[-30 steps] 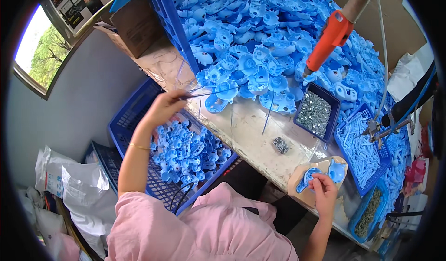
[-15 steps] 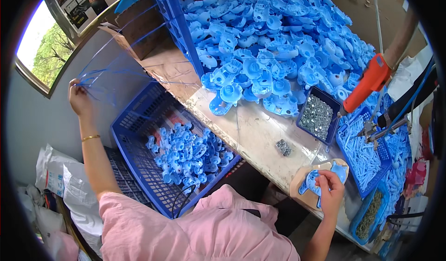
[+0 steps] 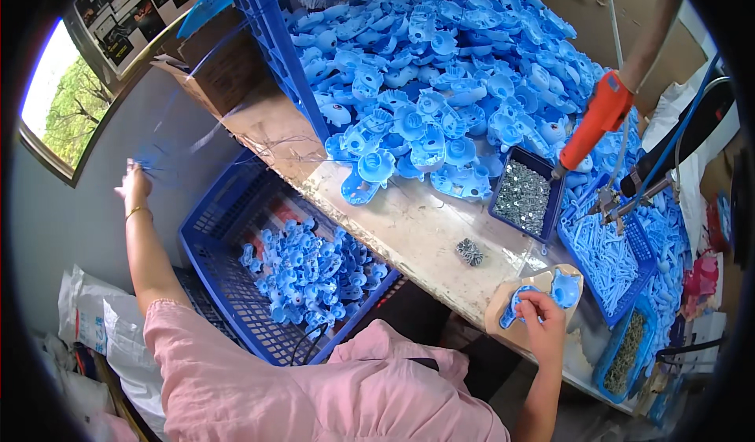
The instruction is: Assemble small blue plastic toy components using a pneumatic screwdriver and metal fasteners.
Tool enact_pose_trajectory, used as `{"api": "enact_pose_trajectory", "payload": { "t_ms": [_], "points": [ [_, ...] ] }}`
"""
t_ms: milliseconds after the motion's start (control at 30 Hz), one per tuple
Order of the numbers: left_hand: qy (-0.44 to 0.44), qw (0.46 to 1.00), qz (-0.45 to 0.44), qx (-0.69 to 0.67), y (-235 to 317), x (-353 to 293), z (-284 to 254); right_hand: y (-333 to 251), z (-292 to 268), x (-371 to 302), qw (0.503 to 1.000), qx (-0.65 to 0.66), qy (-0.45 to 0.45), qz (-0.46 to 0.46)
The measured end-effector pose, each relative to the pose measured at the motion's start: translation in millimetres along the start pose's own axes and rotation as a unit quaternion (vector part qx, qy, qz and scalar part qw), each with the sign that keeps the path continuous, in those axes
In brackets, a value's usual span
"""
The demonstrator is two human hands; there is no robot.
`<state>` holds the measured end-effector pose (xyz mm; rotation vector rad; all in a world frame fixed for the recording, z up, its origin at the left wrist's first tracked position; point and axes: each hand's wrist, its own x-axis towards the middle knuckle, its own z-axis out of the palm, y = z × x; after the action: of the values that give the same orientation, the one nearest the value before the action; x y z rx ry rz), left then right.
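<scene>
The left hand (image 3: 135, 184) stretches out beside blurred blue strands (image 3: 154, 167); whether its fingers pinch them cannot be told. The blue basket (image 3: 206, 233) holds loose shells (image 3: 314, 273), seemingly done; a far larger heap (image 3: 440, 80) looks left, on the counter (image 3: 393, 210). The tan block (image 3: 493, 310) bears a blue part (image 3: 510, 308), apparently unfinished, the right hand (image 3: 543, 316) pressing its fingertips together there.

Between the heap (image 3: 440, 72) and the table's front edge, I can slide left over the table (image 3: 401, 222); only the screw clump (image 3: 469, 252) interrupts. The heap blocks the back, the driver (image 3: 598, 119) hangs by the screw tray (image 3: 517, 227), and the basket (image 3: 583, 283) hems my right grip (image 3: 536, 307).
</scene>
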<state>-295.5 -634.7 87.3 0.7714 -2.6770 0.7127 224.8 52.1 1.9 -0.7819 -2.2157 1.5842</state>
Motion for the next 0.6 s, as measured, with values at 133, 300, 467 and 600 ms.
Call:
{"api": "enact_pose_trajectory", "payload": {
  "t_ms": [133,300,467,600],
  "points": [
    [0.028,0.924,0.302,-0.234,93,-37,-40,-7,6,-3,1.000,-0.019,-0.019,-0.001],
    [0.037,0.882,0.376,-0.282,171,-168,-170,-17,13,-1,0.998,-0.044,-0.036,0.002],
    [-0.161,0.787,0.526,-0.281,225,-176,-144,-9,12,-8,1.000,-0.005,-0.012,0.018],
    [-0.132,0.780,0.550,-0.267,273,-227,-85,-8,16,-4,1.000,-0.008,-0.013,0.021]
  ]
}}
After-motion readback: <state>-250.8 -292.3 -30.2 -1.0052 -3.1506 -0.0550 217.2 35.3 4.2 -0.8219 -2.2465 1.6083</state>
